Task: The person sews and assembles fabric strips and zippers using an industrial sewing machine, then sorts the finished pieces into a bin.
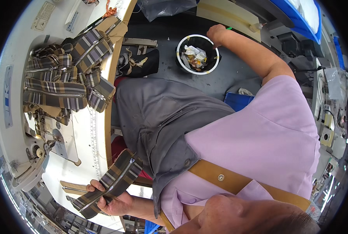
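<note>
My left hand (113, 201) is closed on a plaid fabric strip with a metal zipper (121, 173), held at the table's edge beside the sewing machine. The fabric is brown, black, white and grey, and the zipper runs along its length. My right hand (217, 34), its arm stretched out, is at the rim of a waste bin (179, 58). Its fingers are curled, and a small green end (229, 28) shows beside them; the rest of that thing is hidden. Paper and scraps (195, 54) lie in the bin, which has a white rim and a black lining.
A white sewing machine (10, 128) stands on the left. A heap of plaid zippered pieces (59, 93) lies on its white table (90, 136), whose edge has a ruler scale. Clear plastic (162, 7) is at the top; a blue bin (238, 102) stands on the grey floor.
</note>
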A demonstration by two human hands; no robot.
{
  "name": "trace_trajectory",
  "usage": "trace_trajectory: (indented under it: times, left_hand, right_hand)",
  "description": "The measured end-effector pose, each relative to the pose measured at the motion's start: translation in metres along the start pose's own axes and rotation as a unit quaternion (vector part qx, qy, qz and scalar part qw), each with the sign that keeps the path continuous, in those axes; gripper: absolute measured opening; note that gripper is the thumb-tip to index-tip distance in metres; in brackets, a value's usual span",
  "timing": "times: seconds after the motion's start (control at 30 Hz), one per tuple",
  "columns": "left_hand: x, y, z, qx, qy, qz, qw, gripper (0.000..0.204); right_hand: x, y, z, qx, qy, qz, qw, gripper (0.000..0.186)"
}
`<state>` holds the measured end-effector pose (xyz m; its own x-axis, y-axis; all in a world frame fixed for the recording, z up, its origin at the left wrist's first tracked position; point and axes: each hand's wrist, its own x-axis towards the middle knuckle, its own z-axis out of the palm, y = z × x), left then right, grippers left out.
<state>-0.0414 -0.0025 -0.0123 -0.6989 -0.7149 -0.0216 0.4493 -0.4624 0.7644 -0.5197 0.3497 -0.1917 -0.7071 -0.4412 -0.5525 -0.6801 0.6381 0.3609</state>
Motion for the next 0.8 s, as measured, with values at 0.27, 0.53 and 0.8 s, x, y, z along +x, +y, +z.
trace_trajectory:
  times: [0.27,0.53,0.8]
  left_hand:
    - [0.004,-0.006,0.009,0.023,0.036,-0.006,0.999,0.034]
    - [0.0,-0.009,0.015,0.053,0.061,-0.006,0.997,0.034]
    - [0.001,-0.012,0.007,-0.019,-0.028,-0.035,0.999,0.032]
  right_hand:
    - [0.023,0.022,0.071,0.609,-0.139,0.059,0.779,0.055]
    - [-0.002,-0.03,0.131,0.294,-0.045,0.083,0.951,0.055]
    - [0.023,0.028,0.063,0.453,-0.075,0.01,0.888,0.036]
